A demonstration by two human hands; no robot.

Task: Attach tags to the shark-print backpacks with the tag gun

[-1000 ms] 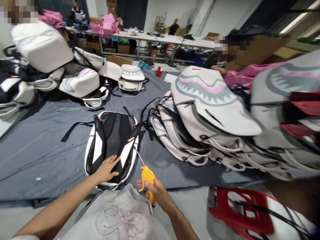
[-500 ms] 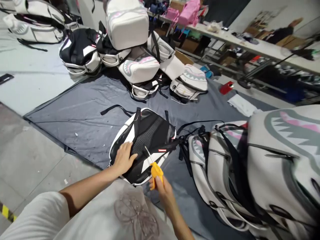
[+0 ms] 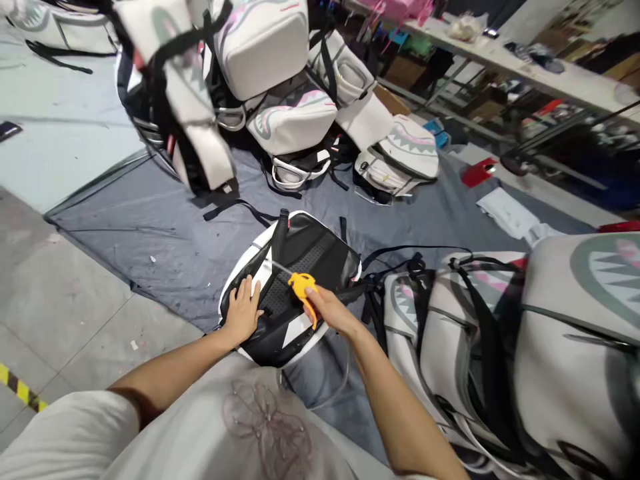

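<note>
A black and white backpack (image 3: 320,257) lies in front of me with its padded back panel and straps facing up. My left hand (image 3: 242,312) rests flat on its near left side, fingers spread. In my right hand (image 3: 323,308) is a yellow air blow gun (image 3: 303,285), held over the middle of the backpack. Its thin metal nozzle points left and away, toward the white strap patch above my left fingers. A pale hose (image 3: 346,373) hangs below my right wrist.
Grey sheeting (image 3: 165,247) covers the work surface. Shark-mouth backpacks (image 3: 465,320) stand in a row at right; more backpacks (image 3: 290,120) are piled at the back. A blurred backpack (image 3: 193,113) is at back left. A long table (image 3: 525,73) runs behind.
My right hand has moved the air blow gun forward and slightly left, over the backpack. My left hand stays on it. A blurred backpack has appeared at the back left.
</note>
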